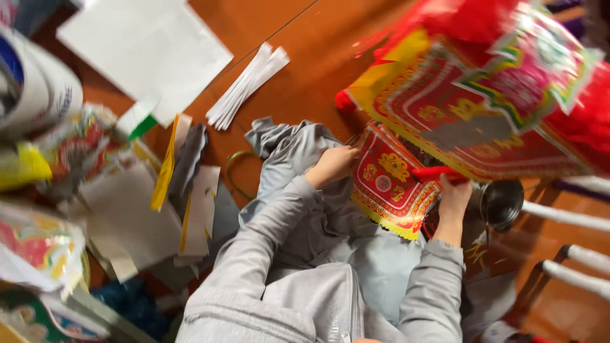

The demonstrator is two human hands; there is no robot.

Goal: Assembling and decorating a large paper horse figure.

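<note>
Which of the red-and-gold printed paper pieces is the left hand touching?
The smaller fringed piece on the lap: the left hand rests on its left edge. The larger piece lies above it, near the right hand, which grips a red tool.

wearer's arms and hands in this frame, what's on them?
Both arms are in loose light grey long sleeves with ribbed cuffs ending at the wrists. The left hand and right hand are bare: no gloves, and no rings or watch visible.

A white roll (35, 86) with blue print lies at the upper left edge of the frame. Below it, along the left edge, sit blurred printed packs (38, 244) in red, yellow and green, one at the lower left corner.
</note>
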